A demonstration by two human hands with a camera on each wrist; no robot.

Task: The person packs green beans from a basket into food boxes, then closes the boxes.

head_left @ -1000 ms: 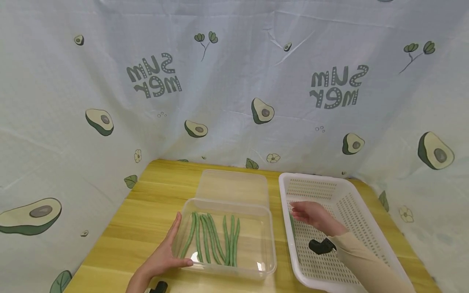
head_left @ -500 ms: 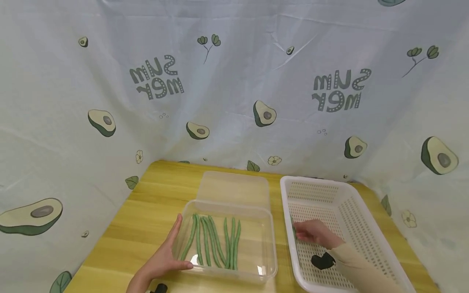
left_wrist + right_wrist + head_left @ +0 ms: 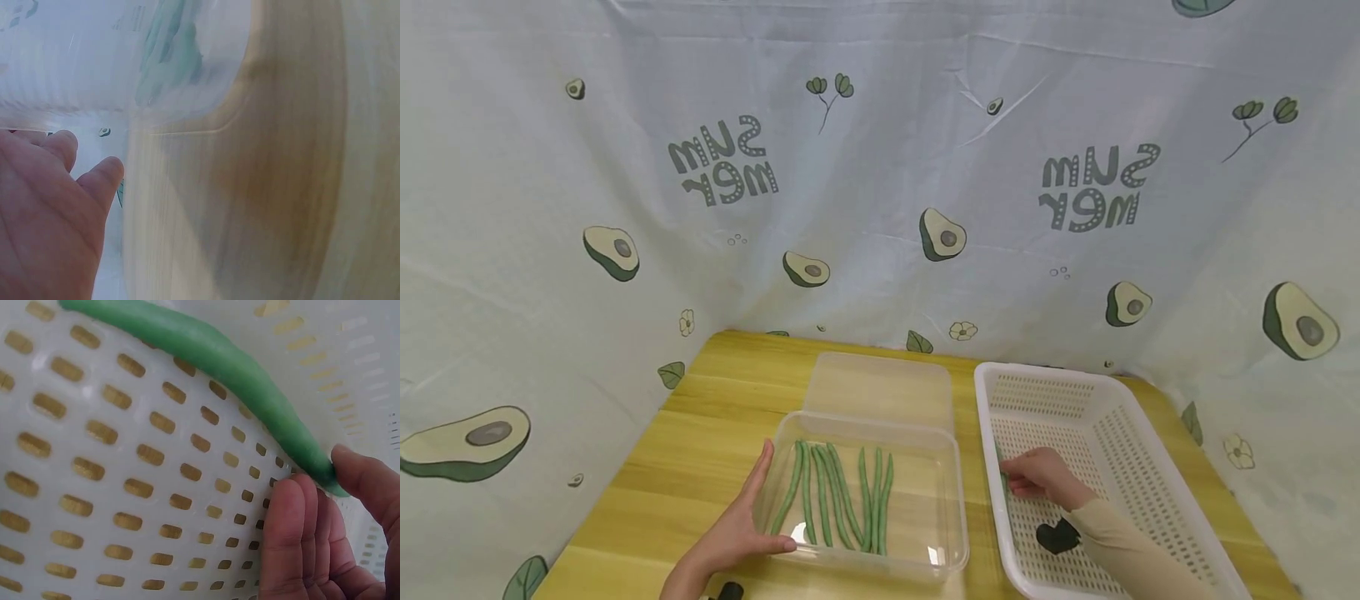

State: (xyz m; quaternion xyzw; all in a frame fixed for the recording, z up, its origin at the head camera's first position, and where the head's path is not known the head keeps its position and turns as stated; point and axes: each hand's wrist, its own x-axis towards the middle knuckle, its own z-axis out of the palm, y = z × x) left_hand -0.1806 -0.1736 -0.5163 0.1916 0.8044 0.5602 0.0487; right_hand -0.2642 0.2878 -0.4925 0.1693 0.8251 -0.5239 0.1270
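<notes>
A clear plastic container (image 3: 917, 500) holds several green beans (image 3: 820, 492) laid lengthwise. My left hand (image 3: 739, 527) rests at its near left corner, thumb along the front wall and straight fingers spread along the left side. The left wrist view shows that hand (image 3: 53, 212) beside the clear wall. Inside the white perforated basket (image 3: 988, 433), my right hand (image 3: 1043, 477) reaches to the left wall. Thumb and fingers of the right hand (image 3: 315, 550) pinch one end of a green bean (image 3: 231, 367), which lies along the basket's bottom.
A translucent flat lid (image 3: 880, 379) lies on the wooden table (image 3: 715, 400) behind the container. An avocado-print curtain (image 3: 865, 167) surrounds the table at the back and sides. The basket stands to the container's right, with a narrow strip of table between them.
My right hand has moved down along the basket's left wall toward me and taken hold of a green bean's end. The left hand keeps its place at the container.
</notes>
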